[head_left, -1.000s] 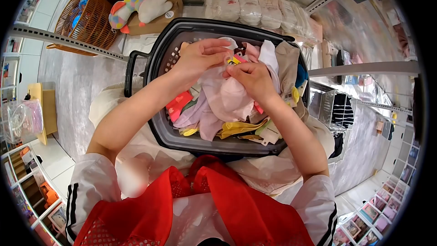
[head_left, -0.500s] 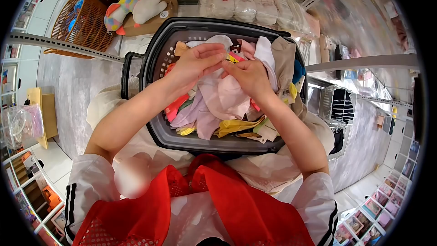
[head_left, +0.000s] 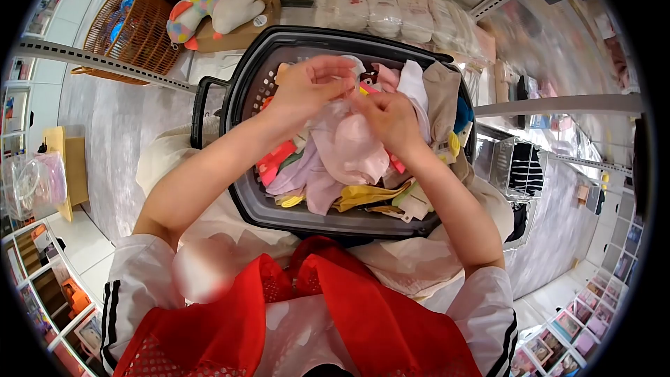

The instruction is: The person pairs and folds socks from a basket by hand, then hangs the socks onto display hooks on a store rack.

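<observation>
A dark grey plastic basket holds a heap of small cloth garments in pink, lilac, white, beige and mustard. Over its middle, the fingertips of both hands meet. My left hand is closed in a pinch, and what sits in its fingertips is too small to make out. My right hand pinches the upper part of a pale pink garment, which hangs bunched below the fingers. A yellow and pink label shows just behind the fingertips. Beneath lie a lilac garment and a mustard garment.
At the back left, a patterned plush toy lies on a cardboard box, beside a wicker basket. Plastic-wrapped packs line the shelf behind. Metal shelf bars run at both sides. A wire basket stands right.
Both hands stay close together over the basket, with slight shifts of the fingers. The whole view has moved a little, so the basket sits slightly further right.
</observation>
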Tool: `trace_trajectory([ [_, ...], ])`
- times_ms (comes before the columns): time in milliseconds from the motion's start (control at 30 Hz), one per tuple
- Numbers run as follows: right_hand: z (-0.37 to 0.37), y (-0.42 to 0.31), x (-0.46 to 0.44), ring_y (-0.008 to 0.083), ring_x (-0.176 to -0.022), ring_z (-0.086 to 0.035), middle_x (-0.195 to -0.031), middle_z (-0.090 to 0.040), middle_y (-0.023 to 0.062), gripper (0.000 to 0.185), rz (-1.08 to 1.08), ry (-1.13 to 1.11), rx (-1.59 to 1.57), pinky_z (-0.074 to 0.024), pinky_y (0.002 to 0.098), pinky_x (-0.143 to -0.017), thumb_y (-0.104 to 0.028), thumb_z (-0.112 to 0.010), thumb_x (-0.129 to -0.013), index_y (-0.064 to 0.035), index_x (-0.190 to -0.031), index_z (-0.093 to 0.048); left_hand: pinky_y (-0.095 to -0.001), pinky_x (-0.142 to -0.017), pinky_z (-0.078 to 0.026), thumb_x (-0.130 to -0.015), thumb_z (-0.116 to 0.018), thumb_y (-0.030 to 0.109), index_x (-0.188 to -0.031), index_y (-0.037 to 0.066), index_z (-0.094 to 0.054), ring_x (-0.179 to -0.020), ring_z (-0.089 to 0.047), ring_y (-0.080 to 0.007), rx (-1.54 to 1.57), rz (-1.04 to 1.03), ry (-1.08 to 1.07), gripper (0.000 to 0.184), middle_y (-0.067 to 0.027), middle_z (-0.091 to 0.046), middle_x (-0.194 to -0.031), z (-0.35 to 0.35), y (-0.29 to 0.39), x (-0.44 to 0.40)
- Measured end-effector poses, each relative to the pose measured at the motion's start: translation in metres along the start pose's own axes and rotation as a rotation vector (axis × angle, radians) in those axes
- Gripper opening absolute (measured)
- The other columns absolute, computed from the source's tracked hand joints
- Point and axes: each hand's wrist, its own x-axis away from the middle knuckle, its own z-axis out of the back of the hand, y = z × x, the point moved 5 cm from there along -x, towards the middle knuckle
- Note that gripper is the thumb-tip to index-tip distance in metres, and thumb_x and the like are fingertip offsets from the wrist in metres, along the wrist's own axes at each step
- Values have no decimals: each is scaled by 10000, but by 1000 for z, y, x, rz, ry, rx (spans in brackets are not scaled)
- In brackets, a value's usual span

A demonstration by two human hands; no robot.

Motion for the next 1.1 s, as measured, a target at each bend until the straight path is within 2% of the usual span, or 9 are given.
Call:
trace_trajectory([
  [33,5,-1,0,141,-521,-496,-560,-539,71,227,-49,49,40,-384,251,-501,-250,-577,-791,-34,-810,-646,-211,-739,-438,-774,-589,31,-1043,11,-535,-809,-534,-86,-23,-32,8,275,-32,-554,-906,0,8,-1],
  [100,13,-7,-8,125,-603,-515,-675,-569,61,205,239,151,-86,-400,241,-567,-207,-551,-813,-23,-875,-618,-210,-734,-438,-760,-592,9,-1039,6,-536,-799,-537,-87,-99,-95,-125,285,-33,-559,-886,-3,26,-6],
  [167,12,-11,-8,109,-691,-520,-782,-584,52,192,351,69,-234,-408,236,-635,-167,-528,-831,-13,-924,-593,-209,-714,-442,-723,-601,-35,-1006,-10,-548,-777,-544,-91,-147,-162,-261,289,-40,-568,-856,-9,45,-3],
  [333,1,-37,8,79,-849,-498,-933,-582,46,198,154,-511,-437,-402,239,-762,-150,-524,-841,7,-955,-565,-201,-657,-456,-675,-623,-67,-951,-22,-568,-766,-547,-92,-250,-155,-487,285,-55,-562,-834,-21,78,16],
  [633,-18,-59,16,101,-794,-534,-896,-600,55,191,201,-804,-816,-408,246,-766,-185,-582,-805,-20,-902,-599,-199,-653,-454,-677,-663,-17,-964,-8,-573,-785,-544,-109,-139,-302,-572,301,-63,-523,-861,-16,75,14],
  [767,-3,-57,11,121,-788,-533,-866,-597,60,146,170,-576,-524,-410,245,-733,-151,-614,-769,-8,-778,-634,-237,-744,-449,-721,-631,6,-1053,-6,-524,-875,-548,-145,-39,-304,-607,348,-80,-533,-944,-16,68,12],
  [867,19,-62,3,128,-790,-525,-849,-589,58,102,299,-270,-312,-409,239,-704,-111,-649,-720,-9,-733,-647,-277,-843,-415,-777,-590,76,-1144,-6,-447,-973,-530,-183,-41,-345,-309,402,-105,-521,-1069,-3,64,5],
  [900,26,-63,0,129,-801,-518,-850,-585,55,93,368,-161,-278,-408,236,-694,-97,-660,-701,-12,-737,-650,-311,-934,-345,-818,-540,135,-1192,-5,-391,-1083,-464,-200,-97,-313,-288,426,-119,-464,-1184,1,60,2],
  [1100,67,-80,4,169,-877,-487,-894,-582,31,83,605,279,10,-405,257,-707,-63,-686,-644,-53,-721,-657,-333,-1005,-223,-819,-477,136,-1244,10,-337,-1198,-330,-198,-551,-489,-185,464,-92,-380,-1276,-5,46,-1],
])
